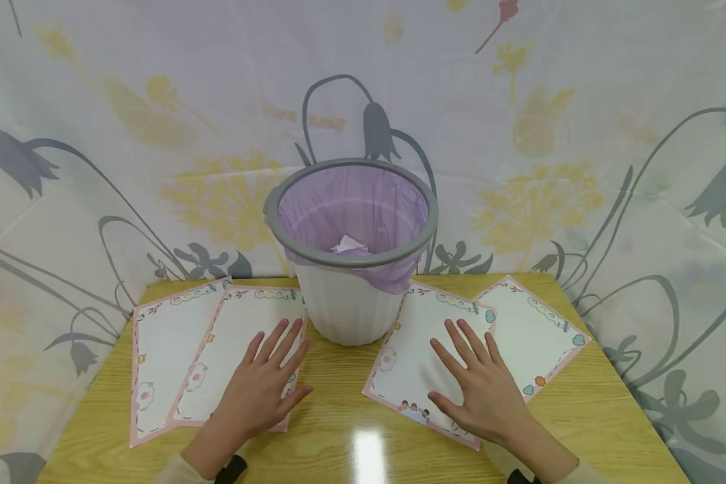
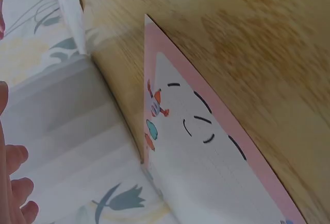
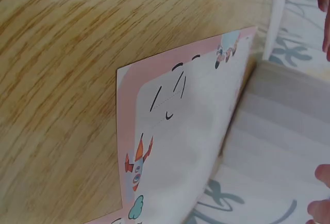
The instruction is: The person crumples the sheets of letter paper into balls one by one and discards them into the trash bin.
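My left hand (image 1: pixel 259 388) is spread over the nearer of two overlapping sheets on the left, its fingers straight and holding nothing. That pink-bordered sheet (image 1: pixel 218 356) partly covers another sheet (image 1: pixel 166 349). On the other side, my right hand (image 1: pixel 487 393) hovers with fingers apart over a similar decorated sheet (image 1: pixel 423 343), which overlaps a further sheet (image 1: pixel 538 336) behind it. Between the hands and farther back stands a white bin (image 1: pixel 351 309) with a grey rim and a purple liner (image 1: pixel 320 202). Crumpled white paper (image 1: pixel 349 245) lies inside it.
The wooden table (image 1: pixel 327 410) carries the sheets and the bin. A flower-printed cloth (image 1: pixel 218 134) hangs behind the table and down both sides. Fingertips (image 2: pixel 20 188) of the left hand show at the edge of the left wrist view, near the ribbed bin wall (image 2: pixel 72 131).
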A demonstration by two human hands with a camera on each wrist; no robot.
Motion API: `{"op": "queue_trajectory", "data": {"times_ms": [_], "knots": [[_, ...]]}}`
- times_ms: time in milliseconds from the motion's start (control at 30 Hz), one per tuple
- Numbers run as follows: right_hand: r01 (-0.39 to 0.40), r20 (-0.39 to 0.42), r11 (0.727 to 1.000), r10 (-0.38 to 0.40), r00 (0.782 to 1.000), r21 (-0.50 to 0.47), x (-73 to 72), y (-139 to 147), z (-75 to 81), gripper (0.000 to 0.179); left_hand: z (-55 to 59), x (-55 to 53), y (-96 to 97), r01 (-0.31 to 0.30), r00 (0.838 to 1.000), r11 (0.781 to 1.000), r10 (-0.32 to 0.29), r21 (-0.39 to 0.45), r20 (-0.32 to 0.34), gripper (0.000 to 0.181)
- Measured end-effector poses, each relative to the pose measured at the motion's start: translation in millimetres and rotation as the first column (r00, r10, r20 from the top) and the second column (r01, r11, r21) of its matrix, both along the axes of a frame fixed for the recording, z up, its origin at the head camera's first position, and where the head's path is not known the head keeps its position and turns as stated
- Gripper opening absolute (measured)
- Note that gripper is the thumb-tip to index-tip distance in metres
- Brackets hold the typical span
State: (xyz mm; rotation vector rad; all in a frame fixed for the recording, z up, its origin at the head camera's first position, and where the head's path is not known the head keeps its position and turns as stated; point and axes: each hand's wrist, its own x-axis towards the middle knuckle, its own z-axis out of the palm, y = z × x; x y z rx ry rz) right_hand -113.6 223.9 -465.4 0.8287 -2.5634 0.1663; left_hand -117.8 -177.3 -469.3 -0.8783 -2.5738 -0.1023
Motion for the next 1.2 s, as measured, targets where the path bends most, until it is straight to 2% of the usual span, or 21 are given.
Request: {"op": "queue_trajectory", "data": {"times_ms": [167,267,433,633,733,800,833,900,967,1033,1133,1200], "knots": [[-0.008,-0.014,0.999,0.007,1.000,-0.044,0.5,-1.1,-1.7,0.072,-2.3,-0.3,5.7,0.009,1.000,0.999,-0.009,0.041,-0.020,0.070],[-0.008,-0.032,0.996,0.005,0.999,-0.084,0.1,-1.0,-4.1,0.070,-5.7,-0.1,12.0,0.008,1.000,0.996,-0.007,0.086,-0.008,0.069],[0.012,-0.051,0.985,-0.021,0.998,-0.170,-3.6,1.7,-9.2,0.063,-13.5,0.4,27.5,0.010,0.999,0.976,-0.017,0.218,0.032,0.066],[0.126,0.045,0.955,-0.119,0.992,-0.268,-8.2,8.4,-16.4,0.053,-26.5,-2.8,44.5,0.052,0.997,0.935,-0.071,0.351,0.041,0.061],[0.183,0.118,0.927,-0.152,0.981,-0.327,-11.7,14.3,-19.7,0.051,-32.5,-4.3,51.5,0.041,0.988,0.918,-0.095,0.394,0.119,0.048],[0.204,0.195,0.900,-0.136,0.971,-0.385,-15.3,19.3,-21.6,0.046,-34.9,-6.4,56.5,0.017,0.967,0.906,-0.122,0.423,0.222,0.041],[0.212,0.240,0.884,-0.118,0.963,-0.417,-17.4,21.9,-22.4,0.044,-35.9,-7.9,59.3,0.004,0.949,0.900,-0.141,0.436,0.280,0.039],[0.238,0.332,0.851,-0.081,0.940,-0.467,-21.9,27.2,-24.3,0.042,-37.4,-11.6,64.7,-0.017,0.902,0.892,-0.182,0.452,0.393,0.038],[0.281,0.419,0.822,-0.057,0.906,-0.495,-26.7,32.0,-25.8,0.043,-38.3,-15.8,70.2,-0.024,0.851,0.889,-0.222,0.457,0.475,0.038],[0.332,0.487,0.811,-0.068,0.871,-0.482,-30.7,36.3,-28.1,0.045,-39.6,-19.8,75.6,-0.028,0.809,0.886,-0.251,0.462,0.531,0.038],[0.391,0.544,0.815,-0.113,0.831,-0.427,-34.2,40.6,-31.4,0.049,-41.4,-25.4,83.7,-0.027,0.764,0.873,-0.296,0.488,0.573,0.038],[0.414,0.571,0.818,-0.132,0.810,-0.399,-35.5,42.6,-34.6,0.053,-42.4,-28.4,89.1,-0.009,0.745,0.858,-0.336,0.513,0.576,0.038]]}}
